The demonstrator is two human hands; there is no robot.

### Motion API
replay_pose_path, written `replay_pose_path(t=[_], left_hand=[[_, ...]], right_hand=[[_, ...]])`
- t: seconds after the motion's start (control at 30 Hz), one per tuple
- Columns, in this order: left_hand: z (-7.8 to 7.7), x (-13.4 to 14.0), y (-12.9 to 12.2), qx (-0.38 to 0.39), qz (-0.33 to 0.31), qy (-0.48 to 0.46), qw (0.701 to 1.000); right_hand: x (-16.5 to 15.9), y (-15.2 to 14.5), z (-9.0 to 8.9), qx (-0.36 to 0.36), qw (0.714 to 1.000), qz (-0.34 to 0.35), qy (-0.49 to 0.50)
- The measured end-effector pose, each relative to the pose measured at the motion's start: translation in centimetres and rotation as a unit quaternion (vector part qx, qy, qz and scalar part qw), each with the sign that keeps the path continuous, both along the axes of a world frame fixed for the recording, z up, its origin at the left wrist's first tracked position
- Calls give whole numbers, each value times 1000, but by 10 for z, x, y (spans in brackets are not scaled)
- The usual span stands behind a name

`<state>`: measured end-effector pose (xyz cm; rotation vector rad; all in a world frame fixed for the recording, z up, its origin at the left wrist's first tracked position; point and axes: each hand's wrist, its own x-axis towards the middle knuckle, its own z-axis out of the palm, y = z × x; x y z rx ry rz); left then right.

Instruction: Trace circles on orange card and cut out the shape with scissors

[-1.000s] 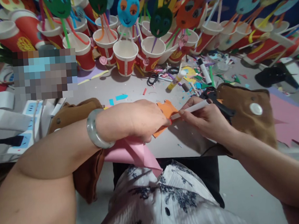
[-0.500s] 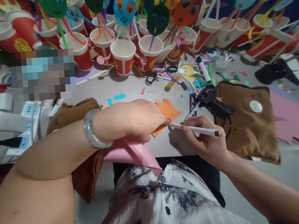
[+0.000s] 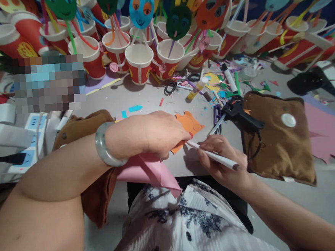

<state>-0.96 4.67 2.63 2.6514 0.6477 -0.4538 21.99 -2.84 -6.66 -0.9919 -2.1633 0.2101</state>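
My left hand [image 3: 165, 133], with a pale bangle [image 3: 101, 145] at the wrist, reaches across and presses its bent fingers on a piece of orange paper [image 3: 194, 122]. Faint drawn lines show on that paper, and part of it is hidden under the hand. A small red spot is visible at the fingertip; whether it is a nail or a scrap I cannot tell. My right hand [image 3: 226, 163] is closed round a slim white pen [image 3: 215, 156], its tip at the paper's lower edge beside my left fingers. Folded pink paper [image 3: 148, 172] lies below my left forearm, over the table edge.
Red-and-white paper cups [image 3: 140, 62] holding paper-face figures line the back. A black glue gun [image 3: 243, 114] leans on a brown cushion [image 3: 280, 144] at right. Scissors [image 3: 170, 88], a glue stick [image 3: 229, 79] and scraps lie mid-table. A power strip [image 3: 36, 131] sits left.
My right hand and the pen have shifted slightly left and down, with the pen now tilted more steeply. The left hand keeps its place on the orange paper.
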Motion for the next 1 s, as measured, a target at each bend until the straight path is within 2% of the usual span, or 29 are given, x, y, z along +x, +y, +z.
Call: replay_pose_path(t=[0.2,0.37,0.53,0.6,0.77,0.9,1.0], left_hand=[[-8,-3,2,-24,11,-38,999],[-4,-3,2,-44,28,-27,998],[-3,-2,4,-54,29,-20,998],[-5,-2,5,-47,18,-28,998],[-5,-1,7,-31,14,-19,999],[-3,-2,8,-37,13,-17,999],[-5,-6,8,-52,29,-31,998]], right_hand=[[-9,4,3,18,998,21,-49],[2,1,0,12,999,23,-37],[16,-8,-2,71,996,-17,44],[13,-6,1,47,997,-38,39],[-10,13,8,-24,996,-62,-55],[-21,21,4,-9,997,-62,-43],[-20,20,3,-34,996,-75,-21]])
